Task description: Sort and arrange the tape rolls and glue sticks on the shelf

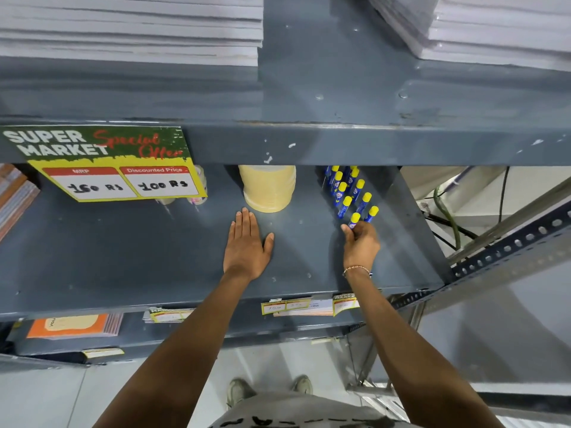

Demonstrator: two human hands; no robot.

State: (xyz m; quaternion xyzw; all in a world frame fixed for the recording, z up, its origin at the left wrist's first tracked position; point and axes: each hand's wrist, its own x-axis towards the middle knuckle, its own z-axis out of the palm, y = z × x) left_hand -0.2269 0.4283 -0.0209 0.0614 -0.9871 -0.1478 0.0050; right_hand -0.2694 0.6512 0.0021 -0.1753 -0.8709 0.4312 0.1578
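Observation:
A tall stack of beige tape rolls (pixel 268 187) stands at the back middle of the grey shelf (pixel 123 257). Several blue glue sticks (pixel 346 193) with yellow caps stand upright in two rows at the right. My right hand (pixel 360 244) is closed around the nearest glue stick (pixel 354 220) at the front of those rows. Just in front of the tape stack, my left hand (pixel 247 244) lies flat on the shelf, palm down, fingers together, holding nothing. Small clear tape rolls (pixel 199 186) peek out behind the price sign.
A green and yellow price sign (pixel 105 163) hangs from the upper shelf edge at left. Notebooks (pixel 15 199) lie at the far left. Paper stacks (pixel 129 26) fill the shelf above. Price labels (pixel 296 307) line the front edge. A perforated metal upright (pixel 506 251) stands at right.

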